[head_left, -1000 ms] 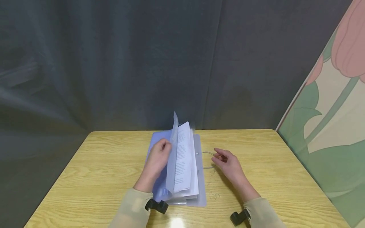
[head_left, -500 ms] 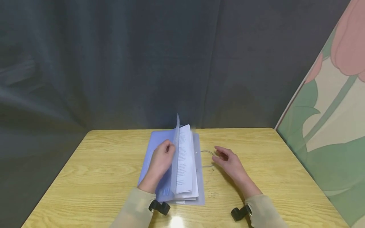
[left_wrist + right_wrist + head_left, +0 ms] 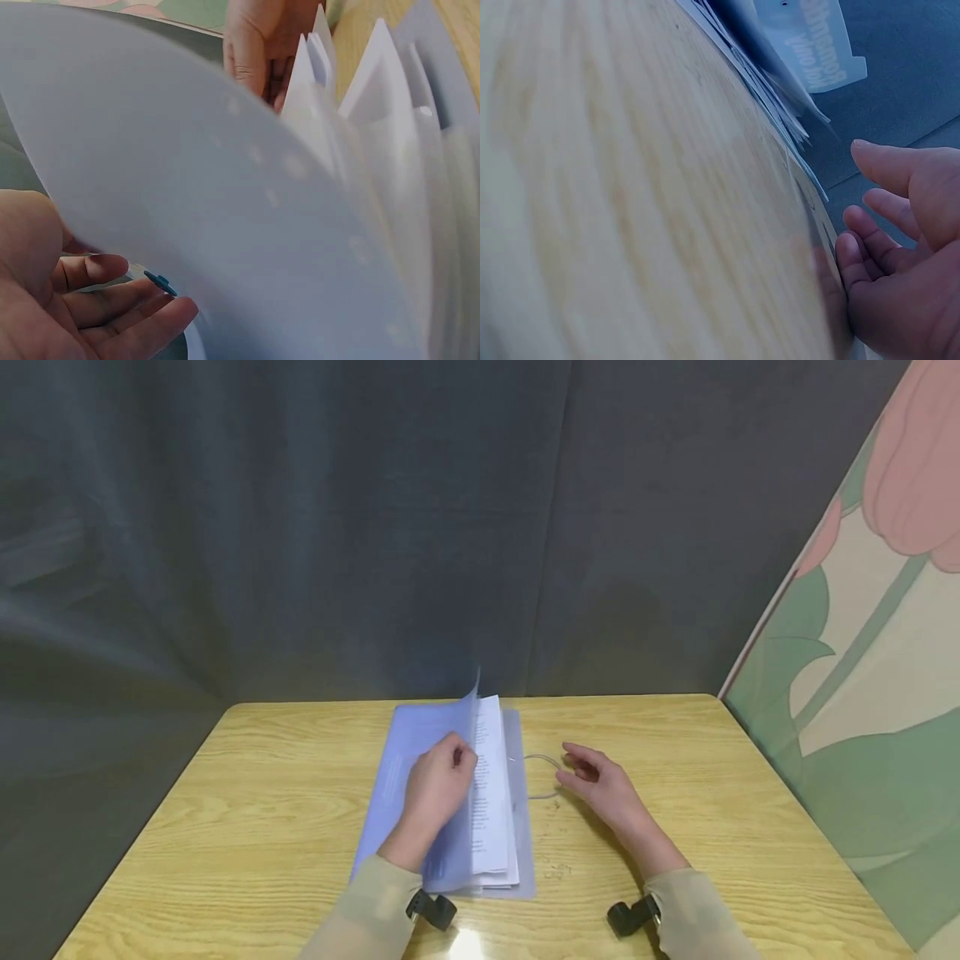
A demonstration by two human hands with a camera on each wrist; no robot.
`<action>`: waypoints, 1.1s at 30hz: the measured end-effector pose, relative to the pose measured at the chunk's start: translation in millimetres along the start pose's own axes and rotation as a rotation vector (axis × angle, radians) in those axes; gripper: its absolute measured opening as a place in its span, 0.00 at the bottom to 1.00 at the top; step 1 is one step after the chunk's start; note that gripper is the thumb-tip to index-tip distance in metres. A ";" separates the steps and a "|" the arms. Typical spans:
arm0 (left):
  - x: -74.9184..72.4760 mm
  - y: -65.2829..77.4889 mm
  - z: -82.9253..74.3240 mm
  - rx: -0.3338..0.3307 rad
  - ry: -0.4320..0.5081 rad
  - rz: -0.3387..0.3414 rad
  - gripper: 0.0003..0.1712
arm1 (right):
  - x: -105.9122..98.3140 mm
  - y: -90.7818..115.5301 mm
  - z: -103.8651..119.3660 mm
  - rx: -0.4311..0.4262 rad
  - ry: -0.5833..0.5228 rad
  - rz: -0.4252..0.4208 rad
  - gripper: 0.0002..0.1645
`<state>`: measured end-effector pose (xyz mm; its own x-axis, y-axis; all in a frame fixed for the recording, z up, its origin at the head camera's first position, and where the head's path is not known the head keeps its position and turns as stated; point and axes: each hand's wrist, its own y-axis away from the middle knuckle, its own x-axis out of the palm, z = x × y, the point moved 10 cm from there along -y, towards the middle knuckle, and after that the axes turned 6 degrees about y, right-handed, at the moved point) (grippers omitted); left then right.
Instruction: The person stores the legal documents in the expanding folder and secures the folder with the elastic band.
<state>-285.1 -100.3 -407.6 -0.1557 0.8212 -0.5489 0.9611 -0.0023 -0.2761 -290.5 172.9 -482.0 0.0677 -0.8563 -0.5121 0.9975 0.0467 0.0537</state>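
Note:
In the head view, my left hand (image 3: 441, 777) pinches the raised edge of a translucent blue plastic folder cover (image 3: 408, 743). The left wrist view shows that cover (image 3: 187, 150) bowed up beside the fingers, with a small teal button (image 3: 160, 283) at its edge. Under the cover lie printed papers (image 3: 489, 793), partly hidden, on the folder's back cover (image 3: 524, 835). A thin cord loop (image 3: 542, 757) sticks out from the right side. My right hand (image 3: 603, 789) rests on the table at the loop's end, fingers loosely curled; the right wrist view shows it holding nothing.
The wood-grain table (image 3: 262, 810) carries the folder near its middle. A dark curtain (image 3: 375, 527) hangs behind the far edge, and a panel with painted tulips (image 3: 840, 735) stands along the right side. Small pencil-like marks (image 3: 557, 868) show on the tabletop.
My left hand has moved to the right, swinging the cover over so that it hides more of the papers. My right hand has hardly moved.

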 end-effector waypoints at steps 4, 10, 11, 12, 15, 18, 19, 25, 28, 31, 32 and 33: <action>4.6 1.6 -2.3 0.029 -0.066 0.001 0.08 | 1.0 0.5 2.4 -0.016 -0.012 0.002 0.38; 9.9 5.3 -5.1 0.049 -0.103 -0.007 0.06 | 1.7 2.9 4.6 -0.025 -0.025 0.010 0.38; 10.5 5.6 -5.8 0.055 -0.107 -0.011 0.07 | 1.8 3.4 4.8 -0.025 -0.027 0.012 0.39; 11.2 5.9 -6.1 0.057 -0.112 -0.013 0.07 | 1.8 3.7 5.1 -0.025 -0.029 0.011 0.39; 14.0 6.3 -7.7 0.065 -0.134 -0.013 0.09 | 1.7 4.2 5.4 -0.026 -0.032 0.010 0.39; 17.2 6.5 -8.8 0.069 -0.158 -0.003 0.11 | 1.8 4.3 5.2 -0.025 -0.034 0.010 0.39; 18.4 6.4 -8.8 0.067 -0.162 0.003 0.11 | 2.1 4.3 5.4 -0.024 -0.035 0.011 0.39; 25.3 5.9 -8.2 0.059 -0.160 0.042 0.11 | 2.7 4.0 5.8 -0.016 -0.049 0.009 0.40; 27.3 6.5 -8.7 0.066 -0.147 0.055 0.11 | 3.7 3.8 5.9 -0.013 -0.054 0.007 0.40; 29.5 7.4 -7.8 0.066 -0.142 0.065 0.12 | 4.5 3.9 7.0 -0.018 -0.058 0.002 0.40; 30.3 7.5 -7.2 0.065 -0.140 0.068 0.13 | 4.7 3.9 7.4 -0.021 -0.059 -0.001 0.40; 31.0 7.8 -6.6 0.062 -0.138 0.073 0.13 | 4.7 4.0 7.9 -0.024 -0.060 -0.003 0.40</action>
<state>-281.0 -71.1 -421.6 -0.1195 0.7317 -0.6711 0.9558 -0.0982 -0.2772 -286.4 165.0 -477.4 0.0641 -0.8856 -0.4600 0.9979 0.0559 0.0315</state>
